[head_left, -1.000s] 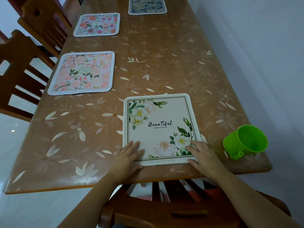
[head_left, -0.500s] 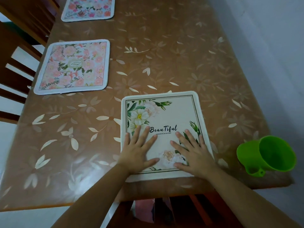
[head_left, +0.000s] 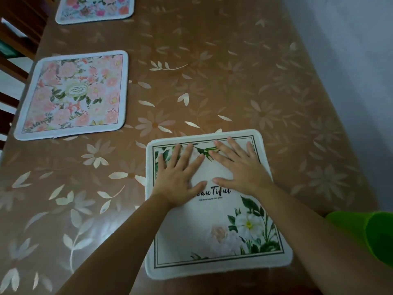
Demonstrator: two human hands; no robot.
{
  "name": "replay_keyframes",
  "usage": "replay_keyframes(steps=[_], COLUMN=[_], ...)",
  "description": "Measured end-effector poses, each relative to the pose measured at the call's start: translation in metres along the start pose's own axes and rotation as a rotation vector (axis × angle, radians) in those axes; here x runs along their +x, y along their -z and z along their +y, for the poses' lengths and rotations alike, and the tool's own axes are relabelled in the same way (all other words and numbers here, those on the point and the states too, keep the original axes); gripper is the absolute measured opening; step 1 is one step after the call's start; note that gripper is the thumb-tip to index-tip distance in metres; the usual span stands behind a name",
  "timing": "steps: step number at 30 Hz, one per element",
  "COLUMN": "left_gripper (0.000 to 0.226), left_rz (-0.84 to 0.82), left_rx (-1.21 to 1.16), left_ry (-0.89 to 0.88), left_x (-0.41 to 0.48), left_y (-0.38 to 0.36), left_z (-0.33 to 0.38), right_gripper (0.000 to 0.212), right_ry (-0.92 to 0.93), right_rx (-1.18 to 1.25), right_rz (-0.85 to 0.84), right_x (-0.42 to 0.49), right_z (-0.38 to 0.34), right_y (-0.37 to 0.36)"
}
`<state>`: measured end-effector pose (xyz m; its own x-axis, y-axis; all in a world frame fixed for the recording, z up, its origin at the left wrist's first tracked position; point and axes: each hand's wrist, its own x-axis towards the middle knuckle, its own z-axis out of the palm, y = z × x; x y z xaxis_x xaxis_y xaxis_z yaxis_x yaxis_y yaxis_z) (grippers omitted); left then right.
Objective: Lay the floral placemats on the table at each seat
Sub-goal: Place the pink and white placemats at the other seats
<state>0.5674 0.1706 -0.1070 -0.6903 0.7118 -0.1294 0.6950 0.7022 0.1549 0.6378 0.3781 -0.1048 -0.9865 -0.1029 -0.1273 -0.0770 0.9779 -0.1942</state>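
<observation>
Both my hands lie flat on the white placemat [head_left: 214, 220], the one with green leaves, white blooms and a printed word across its middle. It sits in the lower centre of the frame, flat on the brown flower-patterned tabletop [head_left: 212, 81], its near edge close to the bottom of the frame. My left hand [head_left: 180, 177] presses the upper left part of the mat, fingers spread and pointing toward the far edge. My right hand [head_left: 240, 167] rests just beside it on the upper right part, fingers fanned the same way, thumb tips nearly meeting over the printed word. Neither grip is closed on anything; both palms are open and pressed down, holding nothing.

At the left of the frame a pink floral placemat [head_left: 72, 94] lies flat, well apart from mine. Another pink placemat [head_left: 95, 9] shows at the upper left, cut off by the top edge. A green cup [head_left: 374, 235] sits at the lower right edge, partly behind my right forearm. Dark wooden chair slats [head_left: 12, 50] show along the left edge.
</observation>
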Motion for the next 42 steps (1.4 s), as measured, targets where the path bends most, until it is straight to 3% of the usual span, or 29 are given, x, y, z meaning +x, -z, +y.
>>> replay_keyframes(steps=[4,8,13,25,34,42], left_gripper=[0.064,0.062,0.070,0.069,0.066,0.069], left_rz=[0.066,0.128,0.122,0.018,-0.018,-0.291], left_rx=[-0.048,-0.130,-0.121,-0.086,-0.108,-0.070], left_ry=[0.064,0.264,0.353,0.258,0.172,0.040], left_x=[0.018,0.029,0.015,-0.078,-0.131,-0.141], left_y=[0.001,0.002,0.000,-0.013,-0.020,-0.004], left_z=[-0.002,0.001,0.006,0.051,0.075,0.062], right_gripper=[0.072,0.071,0.066,0.062,0.075,0.065], right_ry=[-0.123,-0.300,-0.381,-0.412,-0.545,-0.567], right_rx=[0.004,0.013,0.044,0.034,0.063,0.227], right_rz=[0.045,0.092,0.124,0.088,0.052,-0.022], right_x=[0.019,0.024,0.015,-0.091,-0.135,-0.135], right_z=[0.006,0.008,0.005,-0.044,-0.089,-0.141], right_y=[0.001,-0.004,-0.007,-0.018,-0.021,-0.026])
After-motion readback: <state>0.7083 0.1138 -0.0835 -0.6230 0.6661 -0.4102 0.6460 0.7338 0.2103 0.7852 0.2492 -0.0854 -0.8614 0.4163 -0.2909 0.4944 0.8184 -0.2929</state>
